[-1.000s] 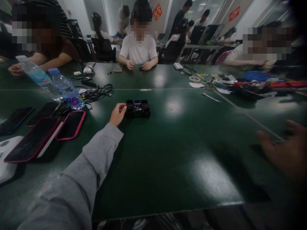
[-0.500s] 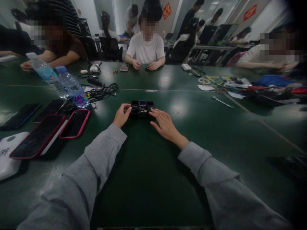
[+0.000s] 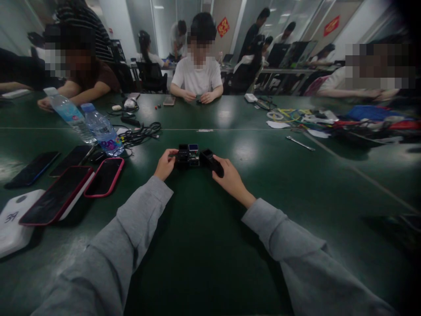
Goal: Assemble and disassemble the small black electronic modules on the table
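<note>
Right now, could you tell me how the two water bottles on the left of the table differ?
The far water bottle has a pale cap and a light blue label; the near water bottle has a blue cap and a purple-and-blue label. The far one reaches higher in the picture. Both are clear plastic, side by side on the green table.

Small black boxy device (image 3: 189, 157) too small to read its lit screen, its left end covered by the left hand (image 3: 165, 164), flat white box (image 3: 13, 221) at the desk's left edge cut off by the frame, coloured clutter (image 3: 315, 117) at far right blurred, other people's faces pixelated
</note>
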`<act>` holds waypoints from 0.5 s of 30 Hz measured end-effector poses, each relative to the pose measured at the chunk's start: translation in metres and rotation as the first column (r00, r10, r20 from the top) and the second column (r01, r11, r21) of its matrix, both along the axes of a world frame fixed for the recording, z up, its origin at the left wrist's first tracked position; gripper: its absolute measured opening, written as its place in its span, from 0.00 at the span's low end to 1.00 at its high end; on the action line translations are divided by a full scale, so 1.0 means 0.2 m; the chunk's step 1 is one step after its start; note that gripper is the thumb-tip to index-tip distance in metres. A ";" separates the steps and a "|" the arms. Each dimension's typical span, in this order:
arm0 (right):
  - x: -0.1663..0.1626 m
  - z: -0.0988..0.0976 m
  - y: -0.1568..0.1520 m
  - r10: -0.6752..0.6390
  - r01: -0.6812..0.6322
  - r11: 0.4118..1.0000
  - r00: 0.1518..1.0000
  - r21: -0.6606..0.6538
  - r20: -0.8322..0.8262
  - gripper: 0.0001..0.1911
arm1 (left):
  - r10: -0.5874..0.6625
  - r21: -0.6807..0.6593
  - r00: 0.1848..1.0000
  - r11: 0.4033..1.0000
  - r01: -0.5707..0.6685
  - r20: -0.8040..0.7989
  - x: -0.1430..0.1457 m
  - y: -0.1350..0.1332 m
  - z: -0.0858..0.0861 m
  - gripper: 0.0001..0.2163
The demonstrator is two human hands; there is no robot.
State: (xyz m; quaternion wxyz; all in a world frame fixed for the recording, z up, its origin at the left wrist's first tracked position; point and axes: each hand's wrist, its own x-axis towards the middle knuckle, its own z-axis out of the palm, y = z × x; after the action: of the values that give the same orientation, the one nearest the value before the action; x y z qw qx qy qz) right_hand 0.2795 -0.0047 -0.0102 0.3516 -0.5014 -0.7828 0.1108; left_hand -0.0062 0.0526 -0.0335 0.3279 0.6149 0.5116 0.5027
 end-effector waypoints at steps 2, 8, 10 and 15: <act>0.01 0.00 -0.01 -0.011 0.010 1.000 0.999 -0.021 -0.046 0.30 | -0.001 -0.001 1.000 1.000 0.001 0.000 0.00 0.00 0.00 0.13; 0.15 0.01 -0.06 -0.001 -0.020 0.996 0.972 -0.088 -0.236 0.24 | 0.004 0.034 0.997 0.999 -0.002 -0.072 0.02 -0.02 0.03 0.13; 0.31 0.03 -0.14 -0.036 -0.001 0.991 0.962 -0.134 -0.271 0.25 | 0.004 0.026 0.996 1.000 -0.002 -0.089 0.02 -0.02 0.03 0.14; 0.91 0.19 -0.49 -0.432 0.421 0.902 0.880 -0.100 -0.198 0.29 | 0.002 -0.002 0.994 1.000 -0.002 -0.108 0.03 -0.04 0.04 0.16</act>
State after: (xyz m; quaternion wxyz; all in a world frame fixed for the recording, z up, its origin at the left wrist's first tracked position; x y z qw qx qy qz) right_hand 0.4615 -0.1029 0.0274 0.4364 -0.6556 -0.6072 0.1055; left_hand -0.0006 0.0450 -0.0255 0.3000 0.6403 0.5295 0.4686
